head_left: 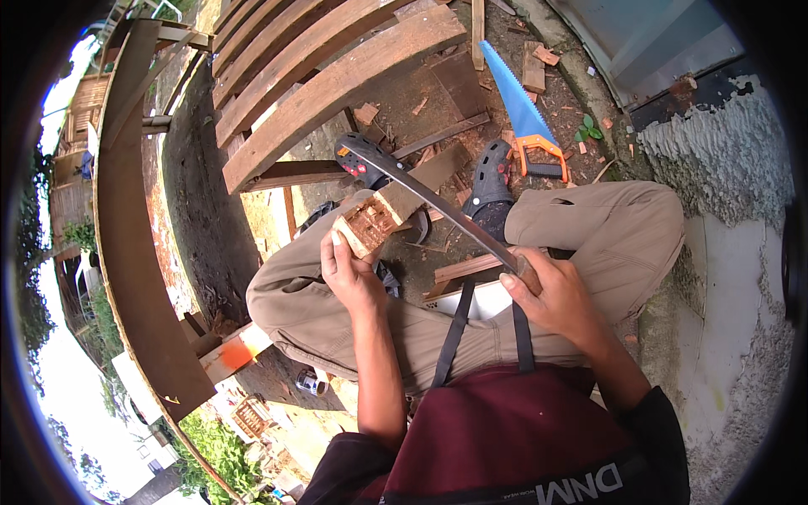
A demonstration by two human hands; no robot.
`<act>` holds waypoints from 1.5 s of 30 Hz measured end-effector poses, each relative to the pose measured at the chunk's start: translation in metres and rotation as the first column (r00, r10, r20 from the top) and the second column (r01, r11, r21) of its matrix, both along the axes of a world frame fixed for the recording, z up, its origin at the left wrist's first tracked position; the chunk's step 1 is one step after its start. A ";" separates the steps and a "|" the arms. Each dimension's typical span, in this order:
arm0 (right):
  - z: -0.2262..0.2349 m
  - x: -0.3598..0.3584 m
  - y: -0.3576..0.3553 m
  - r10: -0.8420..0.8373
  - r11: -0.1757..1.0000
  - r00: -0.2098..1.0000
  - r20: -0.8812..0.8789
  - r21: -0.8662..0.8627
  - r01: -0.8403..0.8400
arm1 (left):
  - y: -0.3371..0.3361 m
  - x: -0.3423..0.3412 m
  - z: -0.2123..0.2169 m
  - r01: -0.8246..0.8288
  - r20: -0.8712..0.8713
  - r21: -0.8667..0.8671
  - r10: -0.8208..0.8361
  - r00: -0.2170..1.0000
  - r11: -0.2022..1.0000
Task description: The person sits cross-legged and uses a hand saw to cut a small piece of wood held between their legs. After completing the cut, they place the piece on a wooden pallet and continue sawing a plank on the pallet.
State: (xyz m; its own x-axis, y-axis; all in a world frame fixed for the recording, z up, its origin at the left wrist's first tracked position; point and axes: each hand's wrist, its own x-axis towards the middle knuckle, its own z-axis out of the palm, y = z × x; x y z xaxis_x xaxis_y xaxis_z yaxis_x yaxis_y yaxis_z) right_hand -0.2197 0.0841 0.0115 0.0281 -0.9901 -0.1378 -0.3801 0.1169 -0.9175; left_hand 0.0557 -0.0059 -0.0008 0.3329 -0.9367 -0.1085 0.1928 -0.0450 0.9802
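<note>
Wood block (pixel 396 206): notched end up, over the knees, propped on the left thigh. Machete (pixel 438 202): blade laid across its top. Left hand (pixel 349 273): fingers wrapped around block's lower end. Right hand (pixel 547 295): fist closed on handle. Advisable: short controlled chops, fingers below the edge.

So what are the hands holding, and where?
Left hand grips the wooden block at its near end; right hand holds the long blade by its handle.

Outdoor work site in daylight. Bare dirt ground (pixel 404 93) strewn with wood scraps (pixel 534 69); stacked curved planks (pixel 320 76) upper left; a blue-bladed handsaw (pixel 520 105) on the ground; a rough plastered wall (pixel 724 160) at right; greenery (pixel 223 454) below.
</note>
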 end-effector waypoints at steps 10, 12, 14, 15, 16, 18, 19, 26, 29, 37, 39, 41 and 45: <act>0.007 -0.052 0.017 0.219 0.969 0.904 -0.366 -0.026 -0.245 | -0.005 0.013 0.003 -0.048 -0.001 0.030 0.048 0.999 0.998; 0.009 -0.053 0.016 0.236 0.963 0.887 -0.396 -0.025 -0.268 | -0.004 0.014 0.000 -0.040 -0.007 0.028 0.041 0.999 0.999; 0.010 -0.053 0.014 0.246 0.959 0.871 -0.425 -0.024 -0.283 | -0.006 0.013 0.000 -0.039 -0.009 0.028 0.039 0.999 0.999; 0.012 -0.052 0.012 0.245 0.956 0.866 -0.437 -0.040 -0.290 | -0.006 0.013 0.000 -0.041 -0.011 0.027 0.041 0.999 0.999; 0.013 -0.051 0.011 0.243 0.953 0.860 -0.448 -0.057 -0.298 | -0.005 0.014 0.000 -0.041 -0.010 0.028 0.041 0.999 0.999; 0.014 -0.051 0.009 0.246 0.948 0.857 -0.453 -0.072 -0.310 | -0.004 0.015 0.000 -0.041 -0.008 0.030 0.041 0.999 0.999; 0.014 -0.052 0.009 0.251 0.947 0.859 -0.446 -0.071 -0.313 | -0.004 0.014 0.000 -0.044 -0.008 0.029 0.044 0.999 0.999; 0.018 -0.054 0.006 0.241 0.945 0.856 -0.456 -0.089 -0.314 | -0.003 0.013 -0.002 -0.060 -0.022 0.018 0.061 0.998 0.998; 0.017 -0.058 0.007 0.274 0.937 0.853 -0.444 -0.079 -0.342 | -0.003 0.014 -0.002 -0.049 -0.017 0.024 0.049 0.999 0.999; 0.021 -0.059 0.008 0.227 0.950 0.842 -0.490 -0.077 -0.301 | -0.004 0.010 -0.001 -0.041 -0.028 0.004 0.041 0.999 0.999; 0.021 -0.061 0.007 0.238 0.948 0.837 -0.493 -0.070 -0.311 | -0.004 0.010 0.001 -0.027 -0.020 0.000 0.027 0.999 1.000; 0.021 -0.061 0.006 0.252 0.942 0.831 -0.495 -0.073 -0.329 | -0.003 0.011 -0.002 -0.026 -0.022 -0.008 0.026 0.999 1.000; 0.022 -0.067 0.004 0.225 0.926 0.795 -0.563 -0.131 -0.355 | -0.001 0.013 -0.003 -0.018 -0.028 0.016 0.018 0.999 1.000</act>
State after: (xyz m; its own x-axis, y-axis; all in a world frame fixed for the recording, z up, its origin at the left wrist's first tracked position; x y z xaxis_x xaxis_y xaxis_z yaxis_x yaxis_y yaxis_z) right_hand -0.2869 0.0886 0.0335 0.3057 -0.9521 0.0015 -0.7950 -0.2561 -0.5499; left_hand 0.0686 -0.0074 -0.0036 0.3463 -0.9287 -0.1327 0.2211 -0.0567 0.9736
